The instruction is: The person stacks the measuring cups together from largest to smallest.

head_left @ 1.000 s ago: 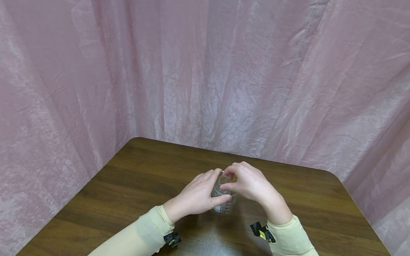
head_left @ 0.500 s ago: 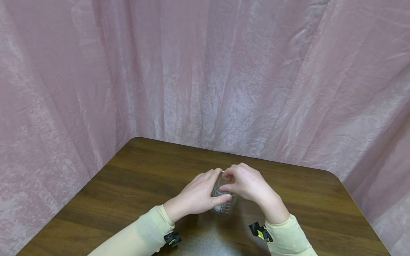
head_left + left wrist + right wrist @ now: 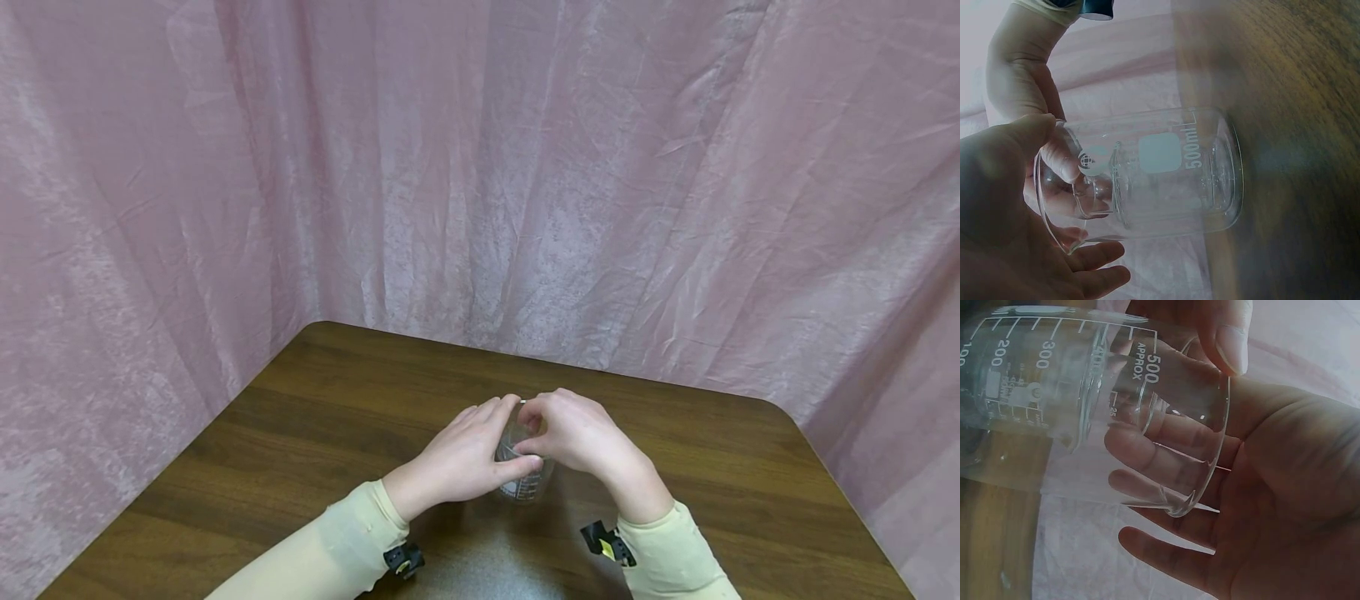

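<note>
A large clear glass beaker (image 3: pixel 1160 153) with 500 mL markings stands upright on the table. My left hand (image 3: pixel 465 458) holds it near the rim, thumb on the near side and fingers on the far side. Inside sits a medium beaker (image 3: pixel 1029 397), seen through the glass in both wrist views. My right hand (image 3: pixel 577 433) reaches into the large beaker's mouth. Its fingers pinch a small beaker (image 3: pixel 1150 412) near its rim, partly within the medium one. How deep the small beaker's base sits is hard to tell through the layers of glass.
The brown wood-grain table (image 3: pixel 315 400) has rounded far corners. Pink velvety curtains (image 3: pixel 480 167) hang behind it and at both sides. A small black wrist device (image 3: pixel 403 560) sits at the left cuff, another black device (image 3: pixel 607 543) at the right cuff.
My right hand has sunk slightly lower and a little to the left, its fingers deeper in the large beaker. The left hand and the large beaker have stayed in place.
</note>
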Motion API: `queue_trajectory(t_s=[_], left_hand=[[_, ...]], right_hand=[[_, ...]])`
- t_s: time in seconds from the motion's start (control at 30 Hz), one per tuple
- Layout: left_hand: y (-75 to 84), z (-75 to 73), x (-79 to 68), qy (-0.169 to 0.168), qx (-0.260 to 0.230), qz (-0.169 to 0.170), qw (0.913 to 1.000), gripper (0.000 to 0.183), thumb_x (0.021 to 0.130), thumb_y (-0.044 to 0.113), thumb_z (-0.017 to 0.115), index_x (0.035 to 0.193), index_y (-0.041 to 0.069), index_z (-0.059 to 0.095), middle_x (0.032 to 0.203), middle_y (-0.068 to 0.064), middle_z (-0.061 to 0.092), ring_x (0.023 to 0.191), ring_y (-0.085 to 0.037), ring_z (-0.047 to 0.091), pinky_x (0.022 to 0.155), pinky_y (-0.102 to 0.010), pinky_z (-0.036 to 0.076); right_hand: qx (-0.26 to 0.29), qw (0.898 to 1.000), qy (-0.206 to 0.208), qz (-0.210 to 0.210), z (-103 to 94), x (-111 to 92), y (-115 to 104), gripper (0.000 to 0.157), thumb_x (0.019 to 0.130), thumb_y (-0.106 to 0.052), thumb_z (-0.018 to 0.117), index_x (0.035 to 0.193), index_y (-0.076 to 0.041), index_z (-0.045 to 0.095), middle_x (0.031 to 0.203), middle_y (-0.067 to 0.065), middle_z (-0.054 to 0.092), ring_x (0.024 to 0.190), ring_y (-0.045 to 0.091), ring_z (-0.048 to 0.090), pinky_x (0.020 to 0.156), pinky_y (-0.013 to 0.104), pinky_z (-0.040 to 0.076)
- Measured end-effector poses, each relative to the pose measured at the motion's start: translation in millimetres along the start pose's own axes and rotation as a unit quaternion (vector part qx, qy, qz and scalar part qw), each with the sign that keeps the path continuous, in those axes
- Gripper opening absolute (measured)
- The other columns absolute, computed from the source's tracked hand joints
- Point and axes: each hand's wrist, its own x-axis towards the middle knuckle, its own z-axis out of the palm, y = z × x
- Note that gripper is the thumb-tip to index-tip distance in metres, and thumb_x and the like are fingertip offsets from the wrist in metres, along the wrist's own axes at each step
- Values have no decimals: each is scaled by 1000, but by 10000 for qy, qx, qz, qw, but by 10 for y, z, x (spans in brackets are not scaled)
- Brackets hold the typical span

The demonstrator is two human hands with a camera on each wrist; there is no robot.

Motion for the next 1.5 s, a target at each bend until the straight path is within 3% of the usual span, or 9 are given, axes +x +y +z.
queue_trajectory(t_s=[0.23, 0.53, 0.97, 1.23, 1.5], left_hand=[[-2, -1, 2, 24, 20, 2, 10000, 67, 103, 68, 66, 144, 18, 51, 126, 3, 61, 119, -19, 61, 113, -48, 47], [-5, 10, 5, -1, -7, 24, 10000, 65, 103, 69, 66, 143, 20, 51, 123, 5, 60, 116, -16, 60, 112, -47, 47], [-2, 5, -1, 22, -33, 12, 10000, 64, 103, 69, 66, 142, 20, 51, 123, 6, 60, 116, -16, 60, 112, -47, 47], [-12, 7, 3, -4, -48, 3, 10000, 65, 103, 69, 65, 144, 21, 50, 123, 7, 59, 115, -15, 59, 111, -46, 47], [-3, 5, 0, 8, -52, 7, 10000, 64, 103, 70, 65, 141, 21, 50, 122, 7, 59, 115, -15, 59, 110, -45, 47]], right_hand=[[7, 9998, -100, -164, -4, 6, 15, 22, 83, -29, 98, 96, -24, 80, 85, -18, 69, 85, 10, 61, 73, 37, 54], [-9, 9991, -292, -320, 5, 32, 26, 22, 78, -10, 89, 88, -26, 77, 82, -17, 68, 77, 9, 59, 69, 38, 53], [-176, 9986, -290, -400, 17, 48, 24, 22, 78, -12, 91, 89, -26, 79, 86, -14, 72, 83, 12, 63, 73, 41, 56], [-320, 9988, -237, -279, 16, 41, 9, 23, 83, -28, 97, 102, -26, 84, 95, -12, 76, 86, 13, 66, 78, 43, 58], [-350, 9982, -414, -241, 12, 64, 19, 25, 84, -25, 95, 106, -25, 84, 102, -11, 80, 92, 17, 72, 83, 45, 60]])
